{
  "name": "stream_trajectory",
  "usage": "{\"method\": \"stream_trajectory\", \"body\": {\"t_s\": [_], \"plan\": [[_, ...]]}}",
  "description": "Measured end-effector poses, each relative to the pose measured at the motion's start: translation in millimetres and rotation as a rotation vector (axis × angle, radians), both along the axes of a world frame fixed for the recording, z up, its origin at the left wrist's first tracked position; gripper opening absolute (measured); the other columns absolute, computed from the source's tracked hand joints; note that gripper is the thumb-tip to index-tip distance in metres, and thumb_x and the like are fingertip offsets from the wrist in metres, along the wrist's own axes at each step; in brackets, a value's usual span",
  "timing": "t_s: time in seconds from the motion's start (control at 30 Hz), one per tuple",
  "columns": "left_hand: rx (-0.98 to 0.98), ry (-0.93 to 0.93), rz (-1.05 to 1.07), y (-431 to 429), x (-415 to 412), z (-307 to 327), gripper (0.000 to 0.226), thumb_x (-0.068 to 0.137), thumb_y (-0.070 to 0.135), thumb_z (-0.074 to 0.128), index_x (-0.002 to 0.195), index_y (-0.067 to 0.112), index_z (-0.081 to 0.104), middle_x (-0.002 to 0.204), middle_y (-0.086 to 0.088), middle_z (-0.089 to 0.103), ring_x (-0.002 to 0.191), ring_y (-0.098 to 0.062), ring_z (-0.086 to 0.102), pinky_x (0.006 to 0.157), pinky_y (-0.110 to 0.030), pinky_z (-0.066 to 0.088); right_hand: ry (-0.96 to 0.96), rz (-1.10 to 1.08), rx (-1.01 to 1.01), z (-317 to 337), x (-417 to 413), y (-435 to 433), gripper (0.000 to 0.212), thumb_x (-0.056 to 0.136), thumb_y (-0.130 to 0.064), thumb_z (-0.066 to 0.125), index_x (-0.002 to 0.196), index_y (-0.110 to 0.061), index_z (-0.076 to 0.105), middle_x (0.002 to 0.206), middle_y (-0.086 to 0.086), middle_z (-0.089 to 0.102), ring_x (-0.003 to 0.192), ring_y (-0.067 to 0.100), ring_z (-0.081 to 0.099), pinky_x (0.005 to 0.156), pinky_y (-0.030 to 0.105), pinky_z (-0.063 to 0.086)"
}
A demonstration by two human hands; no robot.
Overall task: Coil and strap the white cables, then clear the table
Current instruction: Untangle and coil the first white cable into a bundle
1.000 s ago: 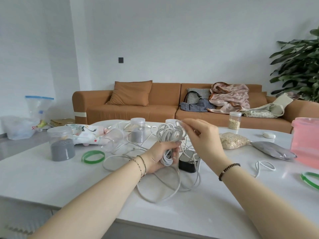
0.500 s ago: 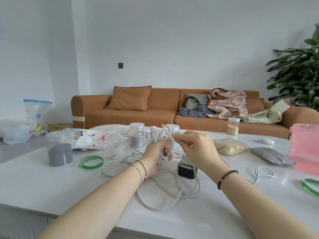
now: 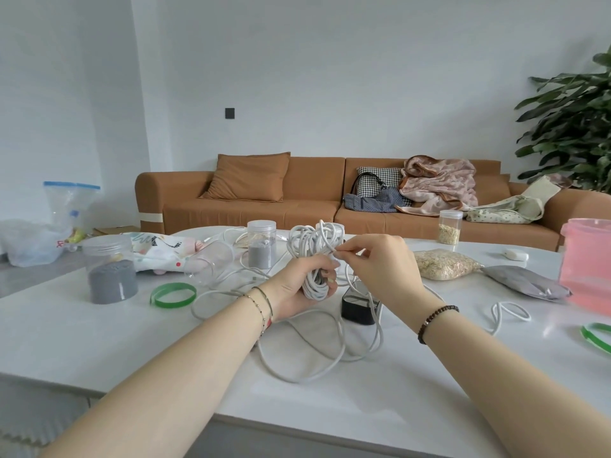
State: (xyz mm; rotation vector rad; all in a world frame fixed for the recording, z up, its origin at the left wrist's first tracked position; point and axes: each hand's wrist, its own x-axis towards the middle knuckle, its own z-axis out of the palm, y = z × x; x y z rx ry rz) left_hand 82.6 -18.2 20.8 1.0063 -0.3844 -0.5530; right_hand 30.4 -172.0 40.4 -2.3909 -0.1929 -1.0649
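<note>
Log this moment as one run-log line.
step: coiling | left hand: grips cable coil | right hand: pinches a strand at the coil | loose cable: slack on table

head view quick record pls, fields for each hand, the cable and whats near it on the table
left hand: grips the coiled white cable round its middle, above the table
right hand: pinches a strand at the coil's side
loose cable: uncoiled loops lie on the table under the hands
black adapter: on the table, among the loops
green band: flat on the table, left of the hands
strap: none seen on the coil
</note>
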Motion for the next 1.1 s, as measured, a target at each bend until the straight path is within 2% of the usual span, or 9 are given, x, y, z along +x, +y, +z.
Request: {"method": "stream_trajectory", "body": {"t_s": [0.07,0.2,0.3,0.37,0.57,0.7,0.9,1.03,1.1], "plan": [[0.026,-0.048,-0.028,-1,0,-1,0.006,0.084,0.008,0.072,0.084,0.013,0.068,0.068,0.003,0.046,0.057,-0.006,0.045,0.056,-0.017,0.043,0.032,-0.020,-0.013,0,0,1,0.008,0.088,-0.031,0.070,0.085,-0.035,0.077,0.069,-0.022,0.061,0.071,0.003,0.057,0.061,0.024,0.041],[0.040,-0.076,0.069,-7,1,-1,0.020,0.078,0.026,0.075,0.084,0.014,0.060,0.062,0.004,0.041,0.052,-0.007,0.041,0.051,-0.018,0.038,0.033,0.008,0.054,-2,1,0,0.006,0.086,-0.038,0.074,0.081,-0.037,0.077,0.069,-0.024,0.064,0.072,0.002,0.058,0.060,0.023,0.041],[0.115,-0.162,0.181,-9,2,-4,0.015,0.088,0.023,0.070,0.076,0.014,0.067,0.061,0.002,0.040,0.049,-0.008,0.040,0.051,-0.021,0.033,0.087,0.000,0.062,-6,2,2,0.004,0.083,-0.041,0.074,0.080,-0.041,0.076,0.074,-0.020,0.069,0.070,0.004,0.059,0.058,0.024,0.041],[0.137,-0.207,0.258,-10,3,-5,0.024,0.091,0.020,0.064,0.068,0.014,0.065,0.061,-0.001,0.042,0.049,-0.010,0.042,0.051,-0.024,0.033,0.117,0.002,0.121,-9,5,5,0.007,0.080,-0.044,0.075,0.074,-0.041,0.075,0.072,-0.020,0.068,0.070,0.004,0.061,0.057,0.026,0.042],[0.148,-0.200,0.333,-9,8,-7,0.010,0.067,0.019,0.060,0.072,0.014,0.052,0.059,-0.004,0.043,0.051,-0.014,0.042,0.053,-0.026,0.035,0.128,0.013,0.102,-15,6,14,0.008,0.083,-0.043,0.073,0.081,-0.036,0.075,0.073,-0.017,0.065,0.069,0.005,0.058,0.056,0.025,0.036],[0.163,-0.161,0.373,-5,12,-7,0.024,0.060,0.012,0.058,0.084,0.014,0.055,0.067,-0.006,0.042,0.054,-0.015,0.042,0.053,-0.026,0.035,0.155,0.024,0.067,-18,6,17,0.006,0.085,-0.042,0.070,0.084,-0.037,0.073,0.074,-0.018,0.062,0.073,0.006,0.060,0.056,0.024,0.036],[0.205,-0.193,0.520,-4,11,-6,0.017,0.057,0.017,0.063,0.074,0.013,0.065,0.058,-0.004,0.050,0.055,-0.018,0.046,0.056,-0.029,0.034,0.169,0.096,0.169,-19,8,14,0.012,0.083,-0.039,0.075,0.076,-0.031,0.070,0.067,-0.009,0.060,0.057,0.005,0.050,0.057,0.027,0.041],[0.171,-0.177,0.590,-1,9,-3,0.008,0.060,0.027,0.068,0.063,0.020,0.064,0.058,0.000,0.054,0.062,-0.019,0.050,0.066,-0.033,0.037,0.176,0.125,0.198,-20,10,14,0.013,0.084,-0.039,0.074,0.073,-0.035,0.067,0.062,-0.003,0.062,0.055,0.010,0.053,0.062,0.035,0.050],[0.182,-0.181,0.653,0,9,-2,0.008,0.068,0.023,0.071,0.064,0.022,0.064,0.064,0.002,0.055,0.070,-0.018,0.050,0.069,-0.032,0.038,0.173,0.141,0.207,-21,10,15,0.012,0.085,-0.038,0.073,0.075,-0.034,0.068,0.059,-0.005,0.063,0.054,0.009,0.056,0.066,0.038,0.053]]}}
